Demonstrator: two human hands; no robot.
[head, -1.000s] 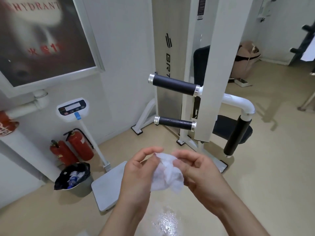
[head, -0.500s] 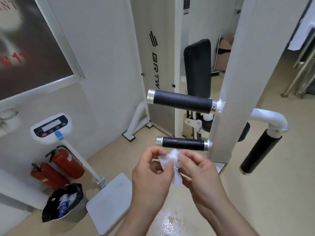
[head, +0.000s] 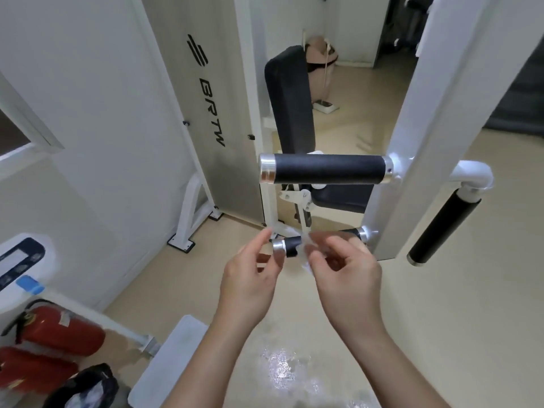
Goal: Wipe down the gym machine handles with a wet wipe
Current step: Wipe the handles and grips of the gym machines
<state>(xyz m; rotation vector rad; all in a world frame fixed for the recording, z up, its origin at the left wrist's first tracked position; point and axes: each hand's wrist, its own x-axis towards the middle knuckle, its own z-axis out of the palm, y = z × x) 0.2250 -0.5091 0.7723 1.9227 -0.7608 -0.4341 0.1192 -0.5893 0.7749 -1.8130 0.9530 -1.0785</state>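
Note:
A white gym machine upright (head: 424,136) carries two black horizontal handles with silver end caps: an upper handle (head: 326,173) and a lower handle (head: 290,245). A third black grip (head: 441,228) hangs slanted at the right. My left hand (head: 250,287) and my right hand (head: 344,275) are raised in front of the lower handle and hide its middle. Between their fingertips is a thin white wet wipe (head: 304,251), blurred, pinched mainly by my right hand; my left fingertips touch its upper edge.
The machine's black backrest (head: 290,95) and weight-stack cover (head: 212,107) stand behind. A weighing scale (head: 173,357) stands at the lower left, beside two red fire extinguishers (head: 59,331) and a black-lined bin (head: 85,390). A wet patch (head: 282,366) shines on the floor.
The view has moved closer to the machine. My hands have risen in front of the lower handle and drawn apart, stretching out the bunched wipe.

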